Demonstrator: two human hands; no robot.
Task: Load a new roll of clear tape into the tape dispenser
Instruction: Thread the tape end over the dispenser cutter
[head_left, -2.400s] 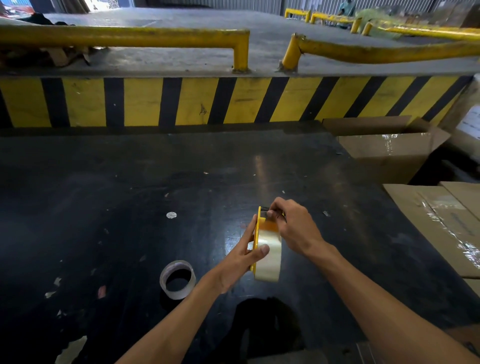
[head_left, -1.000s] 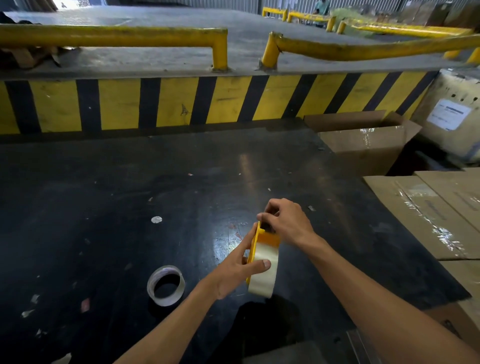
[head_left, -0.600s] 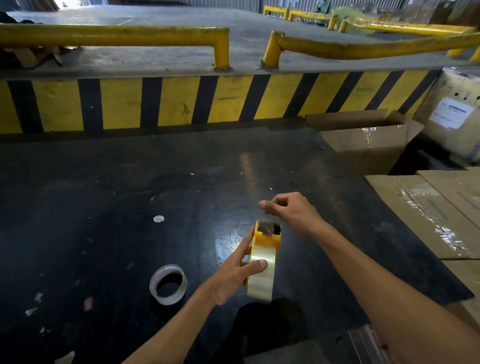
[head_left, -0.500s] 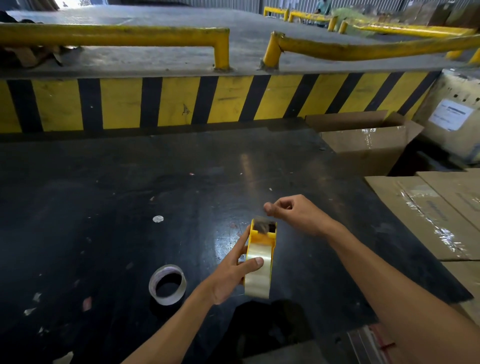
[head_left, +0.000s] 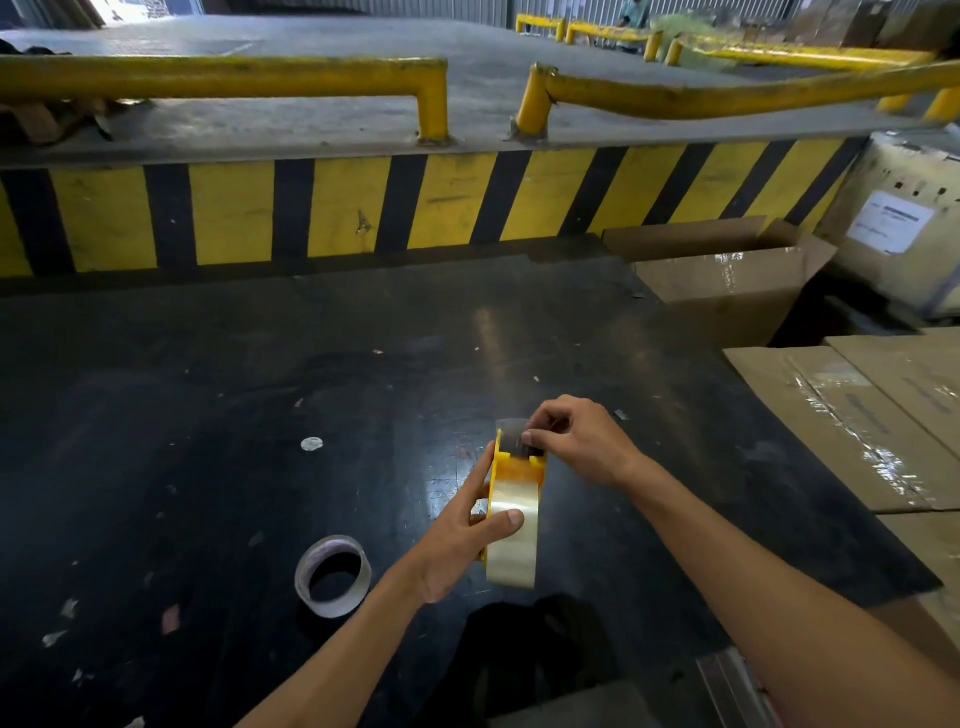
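Tape dispenser (head_left: 514, 470), yellow, held on edge above the near middle of the dark desk (head_left: 208, 415), with the new roll of clear tape (head_left: 511, 535) already seated in its frame. My left hand (head_left: 460, 545) is wrapped partly closed around the dispenser and roll, thumb across the tape face, fingers behind the yellow side plate. My right hand (head_left: 576, 441), which half a second ago was lifted clear of the dispenser with thumb and forefinger pinched, has come back down onto the far end: its fingertips now press on a short free tab of tape (head_left: 511, 434) standing over the cutter end. I read this as the threading step; the leader is drawn out and is being laid over the front, so loading seems nearly done. Whether the tab is properly past the blade I cannot tell. The spent core (head_left: 332, 577) lies flat on the desk, apart, toward the near-left.
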